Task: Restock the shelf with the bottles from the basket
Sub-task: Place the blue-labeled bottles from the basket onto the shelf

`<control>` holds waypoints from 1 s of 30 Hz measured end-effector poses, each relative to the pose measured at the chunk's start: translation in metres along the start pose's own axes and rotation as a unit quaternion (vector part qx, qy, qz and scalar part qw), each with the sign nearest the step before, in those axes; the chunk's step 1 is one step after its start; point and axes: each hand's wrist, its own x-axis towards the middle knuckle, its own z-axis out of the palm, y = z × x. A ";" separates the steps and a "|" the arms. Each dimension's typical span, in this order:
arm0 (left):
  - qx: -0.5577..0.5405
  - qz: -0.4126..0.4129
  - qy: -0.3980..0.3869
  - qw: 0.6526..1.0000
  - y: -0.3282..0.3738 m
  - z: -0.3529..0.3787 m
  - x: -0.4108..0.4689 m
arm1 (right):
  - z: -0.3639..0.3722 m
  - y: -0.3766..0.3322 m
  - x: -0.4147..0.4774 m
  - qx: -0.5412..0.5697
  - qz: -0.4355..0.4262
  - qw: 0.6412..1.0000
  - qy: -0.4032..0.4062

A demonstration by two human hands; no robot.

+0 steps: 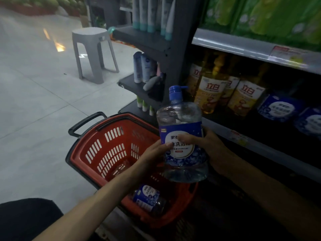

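Head view: left hand (152, 153) and right hand (215, 150) fingers (186, 137) clamp bottle (180, 119) labelled 洗洁.

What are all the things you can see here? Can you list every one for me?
pump bottle: one, clear with blue label and pump, above the basket
basket: one, red with black handle, beside the shelf
lying bottle: one, blue label, inside the basket
shelf: one, grey, on the right
yellow bottles: about four, yellow, on the shelf
blue-label bottles: at least two, blue, right of the yellow bottles
green packs: several, green, top of the shelf
tubes: several, white and teal, left of the green packs
stool: one, grey, left of the tubes
left hand: grips the pump bottle
right hand: grips the pump bottle
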 end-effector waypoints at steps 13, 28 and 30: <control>-0.047 0.007 -0.047 0.998 -0.010 0.067 0.005 | -0.051 -0.004 -0.044 -0.041 -0.003 0.999 0.007; 0.052 0.087 0.007 0.995 -0.005 0.106 0.034 | -0.117 0.050 -0.075 -0.123 -0.069 0.989 0.044; 0.075 0.105 0.006 0.992 -0.006 0.118 0.037 | -0.123 0.052 -0.079 -0.141 -0.092 0.984 0.063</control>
